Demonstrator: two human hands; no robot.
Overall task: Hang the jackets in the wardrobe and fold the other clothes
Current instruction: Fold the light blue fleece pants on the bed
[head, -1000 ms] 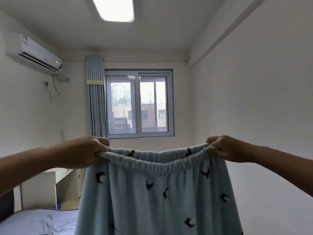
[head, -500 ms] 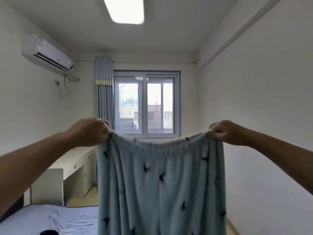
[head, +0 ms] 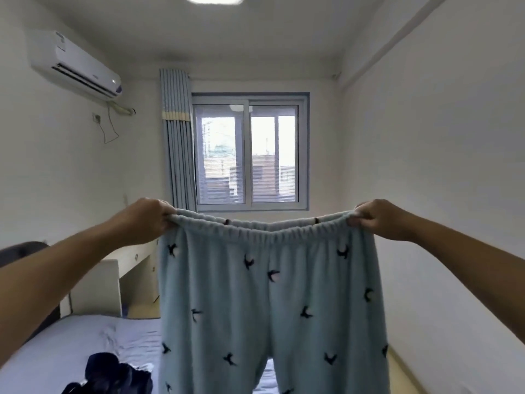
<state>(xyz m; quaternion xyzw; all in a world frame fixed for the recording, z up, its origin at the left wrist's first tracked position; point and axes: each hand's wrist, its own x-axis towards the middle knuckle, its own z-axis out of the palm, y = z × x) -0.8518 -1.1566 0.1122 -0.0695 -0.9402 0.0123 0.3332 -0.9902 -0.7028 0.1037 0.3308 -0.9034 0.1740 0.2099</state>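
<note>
Pale blue fleece with small dark bird prints: in the head view the pyjama trousers (head: 270, 294) hang in mid-air above the bed (head: 71, 345). The left hand (head: 145, 220) and right hand (head: 377, 218) each grip one end of the gathered elastic waistband (head: 264, 227), fingers curled over it. The waistband runs left to right and the legs hang vertically. Both hands are equally near, so a lengthwise fold probably brings one hand across to the other.
</note>
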